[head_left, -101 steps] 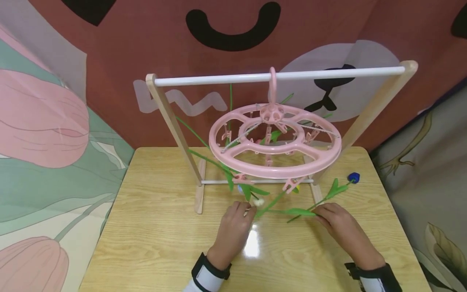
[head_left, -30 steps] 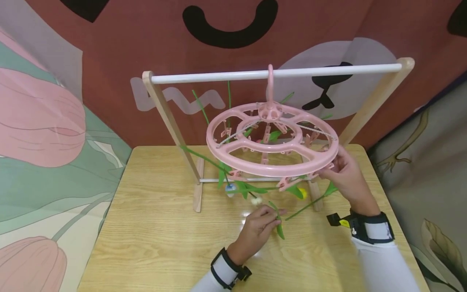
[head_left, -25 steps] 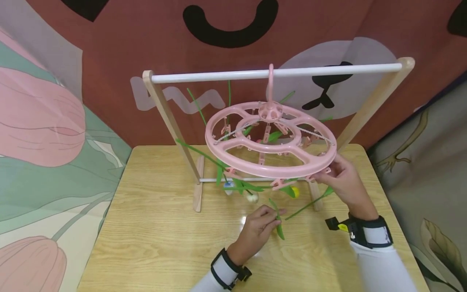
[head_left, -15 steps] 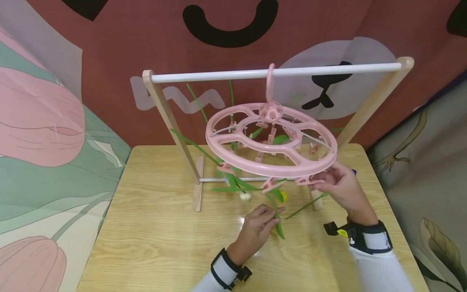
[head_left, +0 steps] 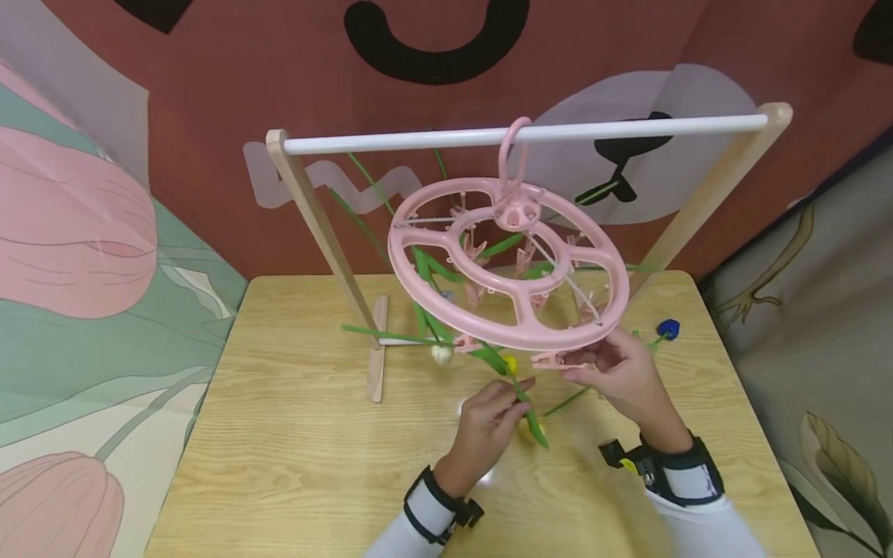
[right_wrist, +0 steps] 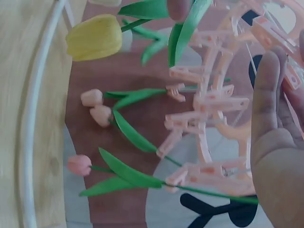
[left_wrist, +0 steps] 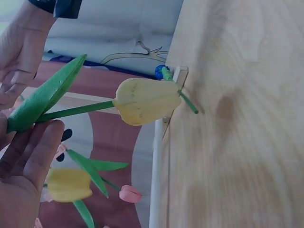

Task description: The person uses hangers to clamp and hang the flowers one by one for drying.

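In the head view, my left hand [head_left: 484, 422] pinches the green stem of a tulip low over the table; its yellow bloom [left_wrist: 147, 100] shows in the left wrist view. My right hand [head_left: 621, 380] is at the near right rim of a round pink clip hanger [head_left: 446, 310], thumb and fingers gripping a pink clothespin [head_left: 551, 361] under that rim. Several tulips hang by their stems from other clothespins, among them a white tulip [head_left: 442, 354], a second yellow tulip [right_wrist: 94, 38] and a pink tulip [right_wrist: 79, 165].
The hanger hooks over the white bar [head_left: 418, 139] of a stand with wooden posts [head_left: 317, 225]. A blue flower [head_left: 668, 329] lies on the wooden table [head_left: 279, 465] at the right, its stem running under my right hand. A patterned cloth [head_left: 223, 194] backs the table.
My right hand has gone from the table up to the hanger, then drawn leftward with a clothespin. The hanger has turned and tilted, swinging its tulips. My left hand has shifted right, holding the tulip.
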Demonstrator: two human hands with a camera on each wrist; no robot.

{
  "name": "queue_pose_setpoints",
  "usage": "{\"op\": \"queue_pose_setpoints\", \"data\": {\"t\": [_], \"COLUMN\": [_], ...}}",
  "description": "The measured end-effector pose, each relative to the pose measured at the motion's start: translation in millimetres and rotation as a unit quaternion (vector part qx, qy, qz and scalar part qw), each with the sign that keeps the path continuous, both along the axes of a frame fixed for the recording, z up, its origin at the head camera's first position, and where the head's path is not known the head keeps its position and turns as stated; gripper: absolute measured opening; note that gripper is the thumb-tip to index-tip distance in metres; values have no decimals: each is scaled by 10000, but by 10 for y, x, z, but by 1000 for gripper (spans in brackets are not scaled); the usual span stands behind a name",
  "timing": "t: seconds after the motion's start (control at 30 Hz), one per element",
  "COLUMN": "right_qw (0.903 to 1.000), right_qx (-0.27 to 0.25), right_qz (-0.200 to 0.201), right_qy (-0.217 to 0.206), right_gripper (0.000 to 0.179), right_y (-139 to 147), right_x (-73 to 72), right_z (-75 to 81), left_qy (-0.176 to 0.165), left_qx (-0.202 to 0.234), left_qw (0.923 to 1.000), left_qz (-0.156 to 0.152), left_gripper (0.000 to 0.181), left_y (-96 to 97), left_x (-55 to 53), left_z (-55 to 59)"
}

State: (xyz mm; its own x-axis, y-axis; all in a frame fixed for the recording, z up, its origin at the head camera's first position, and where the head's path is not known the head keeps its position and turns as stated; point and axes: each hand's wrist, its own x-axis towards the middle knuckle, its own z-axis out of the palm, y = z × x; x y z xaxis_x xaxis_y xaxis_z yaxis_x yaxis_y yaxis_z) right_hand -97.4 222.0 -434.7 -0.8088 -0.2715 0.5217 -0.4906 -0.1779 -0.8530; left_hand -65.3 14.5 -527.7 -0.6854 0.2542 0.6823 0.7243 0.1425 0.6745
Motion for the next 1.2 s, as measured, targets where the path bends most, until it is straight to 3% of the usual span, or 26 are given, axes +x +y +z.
{"op": "queue_pose_setpoints", "data": {"t": [0.2, 0.43, 0.53, 0.6, 0.73, 0.9, 1.03, 1.1, 1.2], "right_qw": [9996, 9959, 9937, 9916, 9880, 9914, 9875, 9777, 9500], "right_qx": [102, 470, 612, 679, 735, 497, 776, 1155, 1539], "right_qz": [-272, -765, -916, -1042, -1231, -1104, -1243, -1538, -2286], "right_qy": [50, 100, 225, 363, 566, 494, 577, 837, 1466], "right_gripper": [48, 55, 58, 58, 57, 59, 57, 46, 21], "right_y": [-173, -325, -372, -395, -424, -450, -430, -389, -306], "right_x": [82, 142, 154, 161, 173, 172, 179, 179, 173], "right_z": [-16, -33, -52, -66, -79, -86, -101, -108, -111], "left_qy": [2, 18, -27, -16, 115, 62, -48, -77, -77], "left_qx": [236, 432, 423, 443, 433, 310, 351, 387, 385], "left_qw": [9996, 9989, 9988, 9987, 9981, 9978, 9979, 9979, 9974], "left_qz": [172, 190, 229, 258, 412, 591, 536, 517, 597], "left_gripper": [7, 18, 20, 21, 19, 12, 15, 16, 15], "left_y": [-17, -71, -89, -93, -81, -73, -87, -98, -122], "left_x": [-44, -34, -34, -43, -91, -139, -140, -139, -141], "left_z": [115, 413, 477, 485, 383, 234, 221, 227, 240]}}
